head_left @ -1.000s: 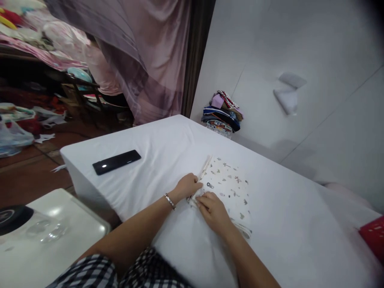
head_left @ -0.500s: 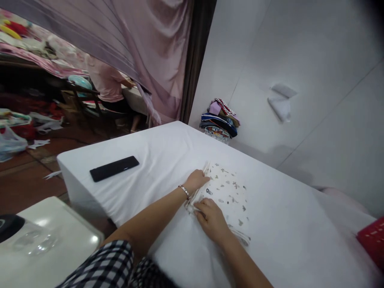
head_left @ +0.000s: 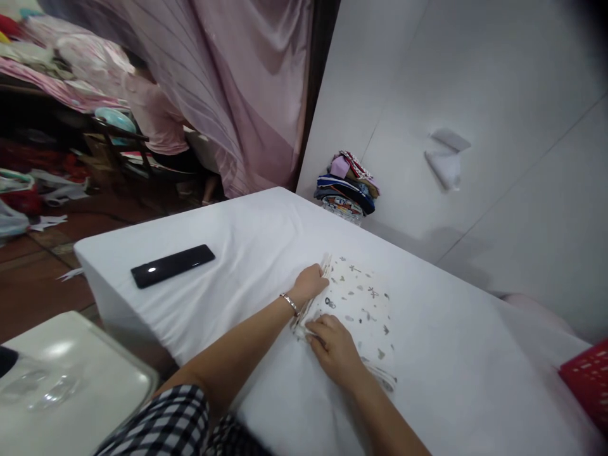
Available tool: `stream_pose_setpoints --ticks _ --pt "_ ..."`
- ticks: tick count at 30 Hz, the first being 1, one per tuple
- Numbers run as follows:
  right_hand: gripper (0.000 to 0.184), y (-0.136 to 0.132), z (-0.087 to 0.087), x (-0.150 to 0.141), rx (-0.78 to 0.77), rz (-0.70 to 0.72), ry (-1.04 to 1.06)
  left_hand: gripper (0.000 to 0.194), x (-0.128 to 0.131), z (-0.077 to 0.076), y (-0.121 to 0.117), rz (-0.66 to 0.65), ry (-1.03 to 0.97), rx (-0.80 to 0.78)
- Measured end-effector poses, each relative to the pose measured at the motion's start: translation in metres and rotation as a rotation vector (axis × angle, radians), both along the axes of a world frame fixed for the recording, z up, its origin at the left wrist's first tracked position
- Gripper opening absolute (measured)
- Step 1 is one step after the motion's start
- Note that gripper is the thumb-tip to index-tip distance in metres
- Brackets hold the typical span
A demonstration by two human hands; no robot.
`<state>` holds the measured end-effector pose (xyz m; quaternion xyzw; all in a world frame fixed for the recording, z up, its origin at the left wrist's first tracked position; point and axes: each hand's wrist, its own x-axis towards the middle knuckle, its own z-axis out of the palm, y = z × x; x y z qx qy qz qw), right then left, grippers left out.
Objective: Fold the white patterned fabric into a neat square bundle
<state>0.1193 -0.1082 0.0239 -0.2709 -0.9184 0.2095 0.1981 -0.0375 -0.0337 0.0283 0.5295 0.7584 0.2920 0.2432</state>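
Observation:
A folded white cloth with small grey prints [head_left: 363, 307] lies flat on the white-covered table [head_left: 247, 221]. My left hand [head_left: 311, 283], a bracelet on its wrist, grips the cloth's left folded edge near the far corner with curled fingers. My right hand [head_left: 335, 345] pinches the same edge at the near corner, fingers closed on the fabric. Both forearms reach in from the lower left.
A black phone [head_left: 172, 265] lies on the table to the left. A stack of folded clothes [head_left: 346, 185] sits by the white wall. A red basket [head_left: 586, 383] is at the right edge. A seated person [head_left: 156, 123] is behind the pink curtain [head_left: 247, 82]. A glossy white surface [head_left: 66, 386] sits lower left.
My left hand has slid along the cloth's edge toward the far corner. My right hand stays at the near corner. The camera has shifted slightly.

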Motion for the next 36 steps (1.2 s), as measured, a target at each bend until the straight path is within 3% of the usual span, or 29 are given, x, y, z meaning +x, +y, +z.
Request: stream_pose_setpoints --ticks 10,19,27,36 --pt "0.021 0.002 -0.006 0.000 0.007 -0.016 0.012 0.059 0.001 0.004 0.007 -0.023 -0.114 -0.009" --pt "0.020 0.000 -0.003 -0.001 -0.004 -0.023 0.010 0.057 0.004 -0.004 0.035 0.020 -0.172 0.054" --pt "0.021 0.002 -0.006 0.000 0.003 -0.017 0.015 0.060 0.003 -0.015 0.039 0.079 -0.221 0.093" --pt "0.018 0.003 -0.006 0.000 0.007 -0.012 0.024 0.071 0.003 -0.005 0.061 0.109 -0.293 0.006"
